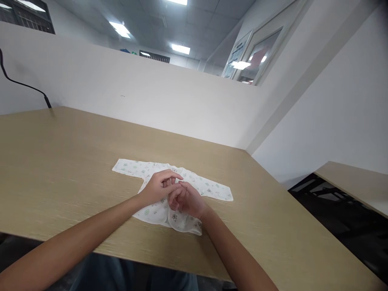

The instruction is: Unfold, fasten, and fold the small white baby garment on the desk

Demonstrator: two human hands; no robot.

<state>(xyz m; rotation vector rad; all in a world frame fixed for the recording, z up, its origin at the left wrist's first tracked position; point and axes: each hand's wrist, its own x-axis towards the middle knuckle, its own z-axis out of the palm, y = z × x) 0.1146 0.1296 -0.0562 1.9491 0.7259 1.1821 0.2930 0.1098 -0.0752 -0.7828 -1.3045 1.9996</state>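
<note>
A white long-sleeved baby shirt point(216, 190) with a small animal print lies spread on the table, its sleeves stretched out to either side and its hem towards me. Over the middle of its front, my two hands meet at the fingertips. My left hand point(159, 186) has its thumb and index finger reaching across to the right hand, the other fingers curled. Turned partly palm up, my right hand point(189, 200) has its fingers bent inward and pressed together. Whatever lies between the fingertips is too small or hidden to make out. The hands cover the middle of the shirt front.
The wooden table point(75, 161) is bounded by a low white partition point(169, 97) at the back. A black cable point(27, 85) comes down at the back left. At the right stands another surface point(357, 182) with a dark space below it.
</note>
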